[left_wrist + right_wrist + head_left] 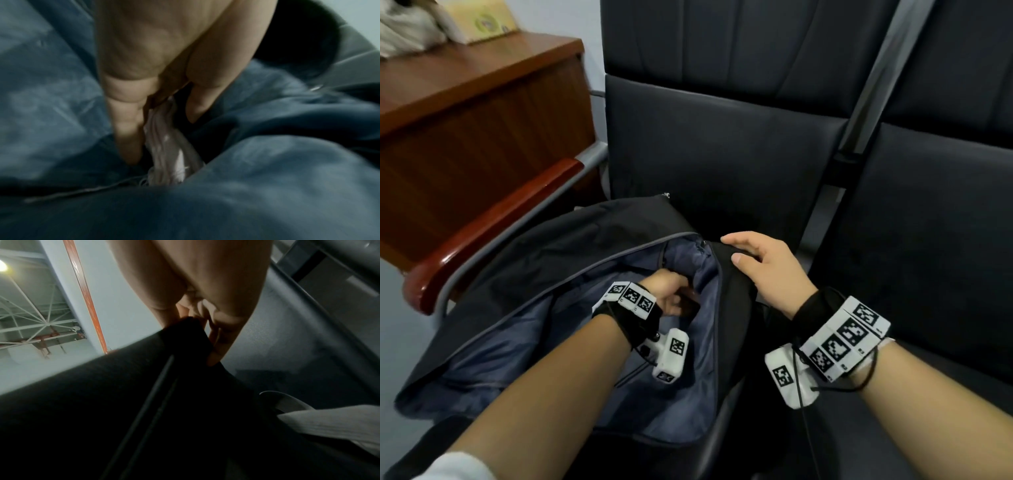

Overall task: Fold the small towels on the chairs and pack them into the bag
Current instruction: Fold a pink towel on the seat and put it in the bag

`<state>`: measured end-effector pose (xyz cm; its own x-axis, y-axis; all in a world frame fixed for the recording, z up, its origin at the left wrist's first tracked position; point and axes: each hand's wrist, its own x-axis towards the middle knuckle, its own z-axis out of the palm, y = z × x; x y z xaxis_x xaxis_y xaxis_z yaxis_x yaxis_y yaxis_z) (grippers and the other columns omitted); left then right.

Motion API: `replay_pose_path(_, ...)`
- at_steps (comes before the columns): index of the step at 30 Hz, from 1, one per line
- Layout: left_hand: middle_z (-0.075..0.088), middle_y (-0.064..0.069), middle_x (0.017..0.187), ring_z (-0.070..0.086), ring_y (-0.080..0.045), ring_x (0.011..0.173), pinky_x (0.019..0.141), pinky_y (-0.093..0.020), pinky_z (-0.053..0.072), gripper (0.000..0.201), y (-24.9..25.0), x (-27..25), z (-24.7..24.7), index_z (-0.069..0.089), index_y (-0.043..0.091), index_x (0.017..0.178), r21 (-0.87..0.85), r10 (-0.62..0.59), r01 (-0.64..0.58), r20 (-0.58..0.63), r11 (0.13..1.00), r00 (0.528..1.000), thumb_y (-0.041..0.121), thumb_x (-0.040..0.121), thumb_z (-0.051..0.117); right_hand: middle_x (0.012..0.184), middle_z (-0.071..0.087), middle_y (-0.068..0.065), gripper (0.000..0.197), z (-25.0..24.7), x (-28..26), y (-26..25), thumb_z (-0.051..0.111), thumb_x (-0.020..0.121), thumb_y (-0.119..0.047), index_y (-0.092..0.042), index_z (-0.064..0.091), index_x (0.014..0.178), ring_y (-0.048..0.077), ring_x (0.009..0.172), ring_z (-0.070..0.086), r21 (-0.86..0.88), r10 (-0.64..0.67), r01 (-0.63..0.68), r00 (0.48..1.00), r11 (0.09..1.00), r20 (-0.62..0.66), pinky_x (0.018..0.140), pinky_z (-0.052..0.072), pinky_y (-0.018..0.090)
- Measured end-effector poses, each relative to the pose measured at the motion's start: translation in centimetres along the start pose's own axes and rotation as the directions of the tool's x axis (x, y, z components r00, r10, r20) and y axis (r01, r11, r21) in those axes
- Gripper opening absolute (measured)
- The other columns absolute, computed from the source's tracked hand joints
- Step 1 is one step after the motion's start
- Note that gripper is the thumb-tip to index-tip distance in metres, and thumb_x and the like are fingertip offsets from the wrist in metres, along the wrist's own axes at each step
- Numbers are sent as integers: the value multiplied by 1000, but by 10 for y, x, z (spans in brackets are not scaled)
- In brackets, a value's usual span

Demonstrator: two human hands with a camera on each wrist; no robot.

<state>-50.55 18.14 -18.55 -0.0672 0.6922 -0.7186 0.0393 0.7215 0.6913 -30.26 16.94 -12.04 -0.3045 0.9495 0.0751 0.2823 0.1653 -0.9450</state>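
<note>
- Nearest me, the left hand point(669, 294) is down inside the open bag point(517, 274), between the folds of blue lining point(61, 81).
- The left wrist view explains it: thumb and fingers point(127, 129) pinch a pale folded towel point(170, 155), with its lower end wedged low between the lining folds. I'd say it is being tucked deep so it stays folded.
- Just beyond, the right hand point(760, 270) grips the bag's dark upper edge, thumb on one side and fingers curled over the other, apparently to keep the mouth open.
- The bag lies on the left chair seat point(722, 164), beside the red-brown armrest point(493, 226).
- In the right wrist view, some ribbed white cloth point(339, 423) lies close by; I can't tell if it's another towel.
- Farther left stands a wooden desk point(465, 113).
</note>
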Motion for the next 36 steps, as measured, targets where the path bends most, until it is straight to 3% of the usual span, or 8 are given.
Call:
replay_pose_path(5, 56, -2, 63, 49, -14, 53, 55, -24, 43, 15, 25, -68, -8, 63, 14, 73, 313, 151, -140, -12, 939, 988, 11, 87, 60, 117, 67, -7, 30, -16, -30, -30, 63, 92, -7, -22, 68, 118, 6, 116, 58, -68, 51, -58, 994, 996, -100, 106, 46, 36)
replay_pose_path(7, 54, -4, 61, 47, -16, 55, 45, -17, 36, 22, 42, -101, 2, 60, 15, 65, 383, 382, -323, -86, 865, 920, 4, 84, 60, 119, 67, -6, 30, -32, -52, -48, 64, 91, -8, -22, 68, 117, 9, 117, 58, -94, 45, -58, 989, 994, -141, 106, 45, 34)
replay_pose_path(9, 60, -5, 73, 54, -18, 68, 58, -21, 45, 21, 57, -137, 24, 61, 16, 70, 436, 579, -482, -117, 760, 807, 1, 85, 59, 119, 67, -5, 29, -55, -80, -66, 66, 90, -9, -23, 67, 116, 11, 117, 59, -109, 28, -48, 982, 993, -184, 106, 44, 32)
replay_pose_path(11, 64, 1, 83, 59, -17, 77, 74, -29, 49, 14, 64, -175, 57, 62, 21, 81, 475, 664, -556, -83, 682, 743, 7, 84, 60, 116, 67, -2, 28, -83, -115, -80, 67, 89, -9, -22, 68, 114, 14, 114, 61, -125, 14, -47, 966, 991, -258, 104, 46, 33)
replay_pose_path(14, 61, 8, 78, 58, -13, 72, 69, -26, 44, 19, 56, -222, 125, 61, 30, 81, 497, 717, -638, 44, 589, 696, 11, 83, 60, 112, 67, -4, 27, -136, -184, -89, 69, 88, -13, -21, 68, 114, 14, 110, 61, -142, 22, -85, 917, 986, -399, 103, 47, 38)
replay_pose_path(23, 64, 8, 92, 62, -10, 85, 71, -23, 45, 18, -68, -315, 394, 68, 25, 97, 489, 599, -799, 538, 350, 593, 12, 86, 64, 108, 66, -4, 28, -279, -475, -26, 68, 86, -16, -23, 66, 113, 10, 102, 62, -78, 177, -344, 648, 936, -741, 93, 49, 27)
replay_pose_path(30, 69, -3, 100, 65, -20, 96, 90, -33, 51, 21, -183, -342, 555, 68, 20, 93, 456, 411, -825, 717, 334, 563, 3, 82, 63, 111, 63, 5, 34, -339, -626, 68, 65, 84, -8, -15, 66, 117, 20, 103, 59, 26, 320, -565, 428, 825, -845, 95, 47, 34)
replay_pose_path(36, 66, 3, 106, 61, -9, 86, 76, -18, 49, 22, -219, -329, 622, 71, 18, 104, 444, 328, -828, 769, 343, 548, 6, 89, 61, 125, 56, 12, 43, -382, -647, 129, 67, 87, -18, -15, 60, 130, 31, 110, 58, -39, 353, -695, 412, 718, -840, 101, 44, 39)
